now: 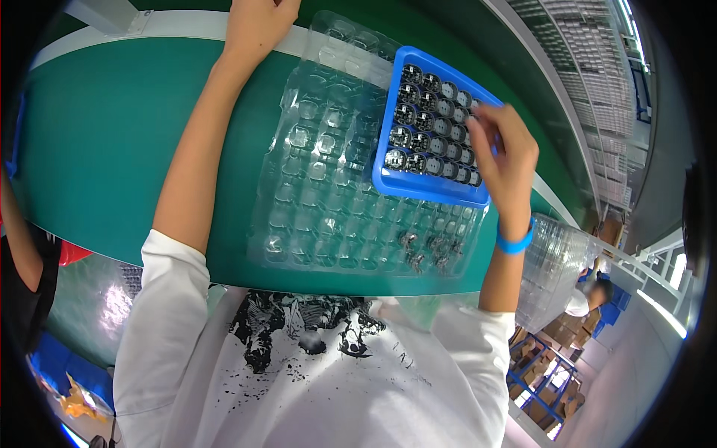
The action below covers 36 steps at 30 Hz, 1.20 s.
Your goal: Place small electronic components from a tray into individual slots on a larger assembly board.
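Note:
My right hand (509, 153) is over the right side of a blue plastic tray (433, 188), its thumb and forefinger tips close together at the end of a row. Whatever they pinch is too small and blurred to name. Several rows of small round electronic parts (423, 121) fill the tray, black with metal on the left, greyer on the right. Beneath the tray lies a clear plastic blister tray (306, 194) with round pockets. At the top edge of the picture is my left hand (263, 26), beyond the table's far rim; its fingers are mostly cut off from view.
Small dark metallic bits (439, 252) lie at the blister tray's near right corner. The green table (112, 149) has a pale far rim. Stacked clear trays (556, 269) stand to the right. At the left edge, another person's arm (21, 231) shows.

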### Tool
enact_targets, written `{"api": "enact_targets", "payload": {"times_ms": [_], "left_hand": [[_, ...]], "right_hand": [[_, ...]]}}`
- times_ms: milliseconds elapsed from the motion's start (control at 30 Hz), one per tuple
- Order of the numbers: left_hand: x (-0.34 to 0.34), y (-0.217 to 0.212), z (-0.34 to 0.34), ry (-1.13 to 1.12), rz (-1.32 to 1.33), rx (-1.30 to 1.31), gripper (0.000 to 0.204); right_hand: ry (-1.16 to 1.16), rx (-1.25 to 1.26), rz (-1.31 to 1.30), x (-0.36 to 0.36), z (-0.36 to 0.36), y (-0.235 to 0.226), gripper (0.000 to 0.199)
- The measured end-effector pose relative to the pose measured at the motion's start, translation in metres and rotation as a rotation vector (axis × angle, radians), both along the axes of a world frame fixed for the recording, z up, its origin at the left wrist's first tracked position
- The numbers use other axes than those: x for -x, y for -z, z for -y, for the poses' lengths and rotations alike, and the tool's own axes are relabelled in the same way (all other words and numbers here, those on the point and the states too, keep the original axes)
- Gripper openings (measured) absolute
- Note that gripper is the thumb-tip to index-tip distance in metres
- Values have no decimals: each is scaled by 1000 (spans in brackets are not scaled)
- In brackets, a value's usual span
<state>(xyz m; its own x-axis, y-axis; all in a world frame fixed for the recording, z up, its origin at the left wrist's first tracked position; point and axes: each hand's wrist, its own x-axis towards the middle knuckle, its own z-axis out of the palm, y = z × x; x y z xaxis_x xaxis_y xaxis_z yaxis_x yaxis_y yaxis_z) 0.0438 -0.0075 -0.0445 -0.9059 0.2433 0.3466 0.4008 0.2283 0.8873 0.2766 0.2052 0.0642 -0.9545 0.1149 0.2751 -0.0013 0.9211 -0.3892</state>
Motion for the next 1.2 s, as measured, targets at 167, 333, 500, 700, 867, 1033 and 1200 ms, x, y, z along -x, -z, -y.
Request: {"api": "enact_targets", "payload": {"times_ms": [167, 333, 500, 700, 867, 1033, 1200], "left_hand": [[5, 5, 2, 16, 31, -29, 14], [2, -3, 3, 13, 16, 39, 16], [0, 1, 3, 29, 59, -9, 15], [3, 4, 7, 27, 31, -14, 15], [10, 9, 7, 22, 38, -22, 15], [19, 33, 4, 65, 62, 30, 22], [16, 30, 5, 62, 60, 26, 22]], "right_hand": [[-75, 80, 370, -88, 31, -18, 10], [-91, -55, 618, -120, 58, 17, 17], [-108, -174, 568, -134, 72, 27, 12], [-70, -77, 381, -124, 70, -4, 9], [44, -171, 135, -60, 36, -23, 4], [-15, -251, -71, 11, -17, 9, 8], [-24, -239, 14, 29, -20, 14, 6]]}}
